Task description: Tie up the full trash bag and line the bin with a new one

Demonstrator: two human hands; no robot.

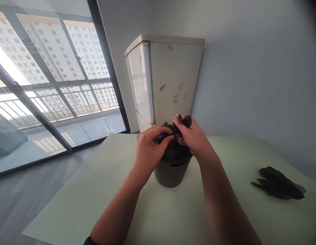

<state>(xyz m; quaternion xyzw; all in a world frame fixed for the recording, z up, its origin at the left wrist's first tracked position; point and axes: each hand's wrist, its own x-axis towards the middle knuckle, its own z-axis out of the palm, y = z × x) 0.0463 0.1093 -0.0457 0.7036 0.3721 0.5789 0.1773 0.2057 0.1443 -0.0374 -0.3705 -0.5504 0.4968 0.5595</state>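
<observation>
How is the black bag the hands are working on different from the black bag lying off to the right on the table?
The black bag in the hands is raised and bunched between the left hand and right hand, draping into the small dark bin. The loose black bag lies flat and crumpled on the table, untouched. The first stands at the middle of the table, the second near its right edge. Both look like thin black plastic.

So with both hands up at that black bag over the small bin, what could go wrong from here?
1. Both the left hand and right hand pinch the thin bag; it may tear if pulled hard.
2. Nothing steadies the bin, so a sideways tug might tip or slide it on the table.
3. The spare bag lies loose near the table's right edge and might get knocked off.
</observation>
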